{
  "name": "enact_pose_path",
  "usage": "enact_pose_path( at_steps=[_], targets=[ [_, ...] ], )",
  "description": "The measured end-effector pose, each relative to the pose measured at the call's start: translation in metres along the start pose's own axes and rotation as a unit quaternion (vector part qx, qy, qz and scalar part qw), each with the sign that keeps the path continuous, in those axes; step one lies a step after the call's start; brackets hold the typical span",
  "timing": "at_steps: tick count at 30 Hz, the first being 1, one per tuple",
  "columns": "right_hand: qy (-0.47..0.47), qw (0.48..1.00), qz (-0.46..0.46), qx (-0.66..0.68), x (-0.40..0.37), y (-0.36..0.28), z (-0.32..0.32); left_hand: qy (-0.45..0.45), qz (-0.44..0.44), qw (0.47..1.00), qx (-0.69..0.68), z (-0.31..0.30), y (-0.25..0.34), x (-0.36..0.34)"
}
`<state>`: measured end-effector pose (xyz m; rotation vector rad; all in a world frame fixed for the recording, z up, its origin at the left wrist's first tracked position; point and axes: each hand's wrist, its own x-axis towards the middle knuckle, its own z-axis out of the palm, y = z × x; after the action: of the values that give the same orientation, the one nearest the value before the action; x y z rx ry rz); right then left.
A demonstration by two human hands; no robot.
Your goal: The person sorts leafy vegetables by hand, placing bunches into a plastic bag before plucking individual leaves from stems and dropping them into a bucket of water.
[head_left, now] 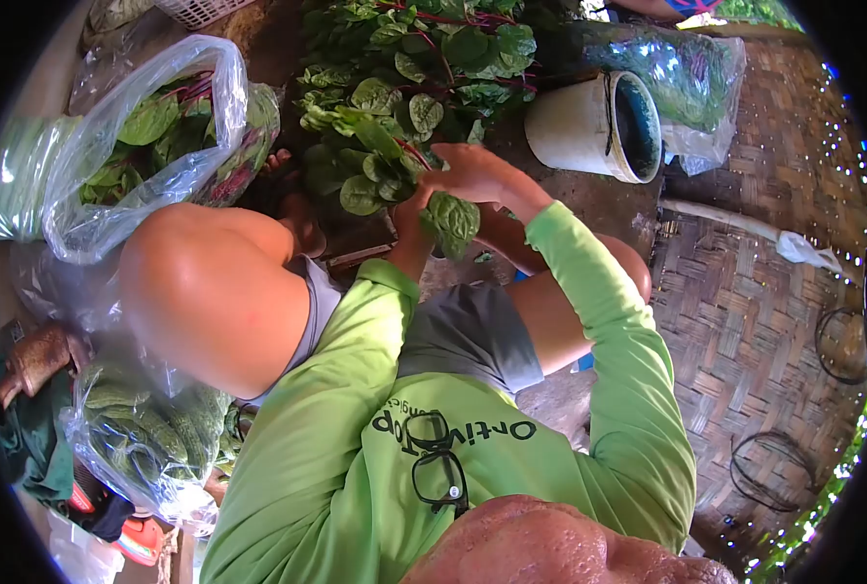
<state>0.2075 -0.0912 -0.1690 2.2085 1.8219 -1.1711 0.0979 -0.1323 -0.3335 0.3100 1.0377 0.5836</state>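
At the bottom of the frame, nearest the camera, the person wears a lime-green long-sleeved shirt (472, 399), with dark-rimmed eyeglasses (439, 477) on its front. At the lower left, a clear plastic bag (151, 428) holds long green vegetables. Grey shorts (463, 336) show between the bent, spread knees.

Beyond the lap, just above the centre of the frame, the two hands come together at a leafy sprig (451, 222). The left hand (412, 222) is closed round its stems, a broad green leaf showing beside the fist. The right hand (482, 175) reaches in from the right, its fingers at the stems close above the left; whether they pinch anything cannot be told.

At the right, a woven mat (745, 302) bears dark wire loops (774, 472) and, higher up, a pale stick (721, 216). At the upper left stands an open clear bag (224, 97) of leaves with reddish stems. A heap of similar greens (424, 68) fills the top centre, with a white bucket (570, 127) tilted on its right and a filled plastic bag (711, 78) behind that.
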Motion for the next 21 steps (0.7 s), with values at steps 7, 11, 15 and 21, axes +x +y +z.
enact_pose_path(
  at_steps=[7, 11, 15, 21],
  targets=[
    [-0.063, 0.997, 0.017, 0.034, 0.022, 0.035, 0.035, -0.199, 0.000, 0.978, 0.056, -0.031, -0.009, 0.021],
    [0.090, 0.989, -0.064, -0.096, 0.043, 0.087, 0.083, -0.245, -0.137, 0.946, -0.159, -0.029, 0.005, 0.023],
    [0.096, 0.967, 0.079, -0.222, 0.047, 0.068, 0.105, -0.120, -0.139, 0.977, -0.111, -0.023, 0.007, 0.018],
    [0.254, 0.917, -0.013, -0.308, 0.051, 0.080, 0.131, -0.131, -0.082, 0.984, -0.092, -0.019, 0.001, 0.017]
  ],
)
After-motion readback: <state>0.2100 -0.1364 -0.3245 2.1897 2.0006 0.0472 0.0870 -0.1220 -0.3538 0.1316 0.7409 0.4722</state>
